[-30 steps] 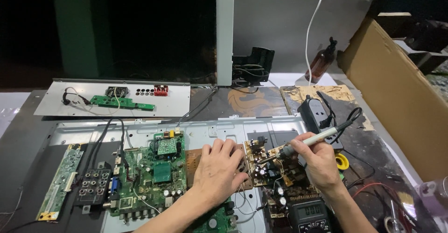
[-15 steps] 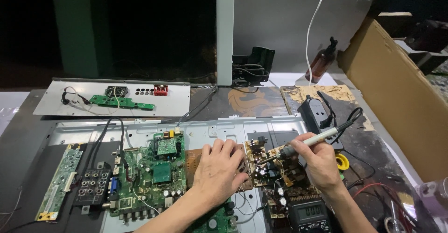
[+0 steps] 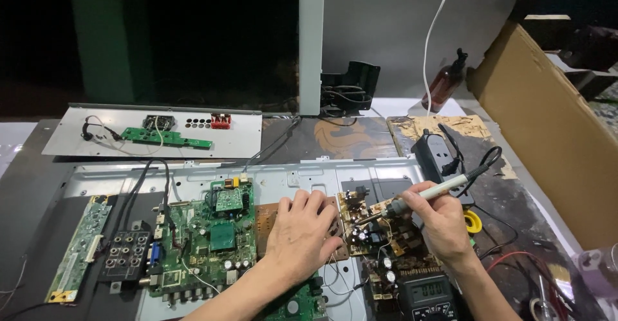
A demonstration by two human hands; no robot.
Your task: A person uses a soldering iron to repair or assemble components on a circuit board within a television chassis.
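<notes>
My left hand [image 3: 301, 236] lies flat, palm down, on a brown power-supply circuit board [image 3: 376, 231], pressing on its left part. My right hand [image 3: 443, 221] grips a soldering iron [image 3: 421, 197] like a pen, its tip resting among the capacitors and coils on the same board. The iron's black cord loops back to the right. Left of my left hand sits a green main board [image 3: 206, 244] with connectors and a metal shield.
A digital multimeter [image 3: 430, 296] lies at the bottom edge. A black power strip [image 3: 434, 154], yellow solder reel [image 3: 473, 221], brown pump bottle [image 3: 445, 83], cardboard sheet [image 3: 547, 128], a long green strip board [image 3: 80, 247] and a grey panel [image 3: 154, 134] with small boards surround the metal chassis [image 3: 309, 173].
Hardly anything differs. The soldering iron tip has shifted very slightly on the brown board; my left hand stays put.
</notes>
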